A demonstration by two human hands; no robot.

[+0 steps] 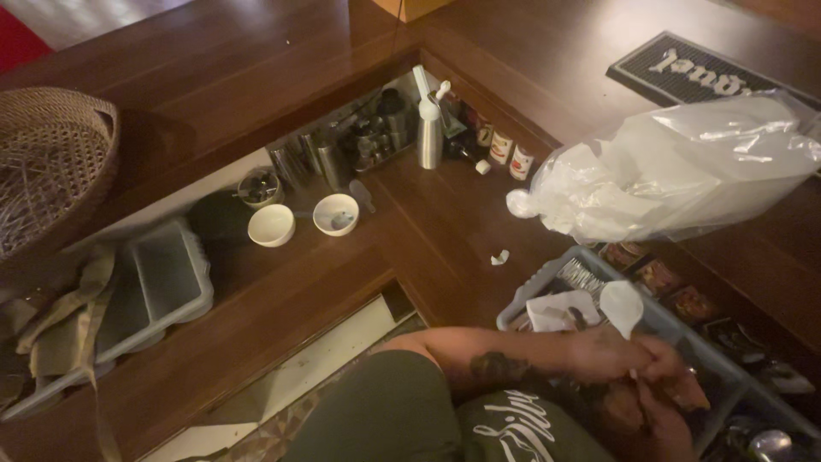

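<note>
White plastic spoon [622, 306] upright (bowl up), both hands [637, 359] gripping its handle.

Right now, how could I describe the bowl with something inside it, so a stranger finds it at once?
Start at the tall metal bottle with a white nozzle, standing in the corner of the lower wooden counter. Two small white bowls sit side by side to its left. The right bowl is the one: a small dark item lies inside, while the left bowl looks empty.
</note>
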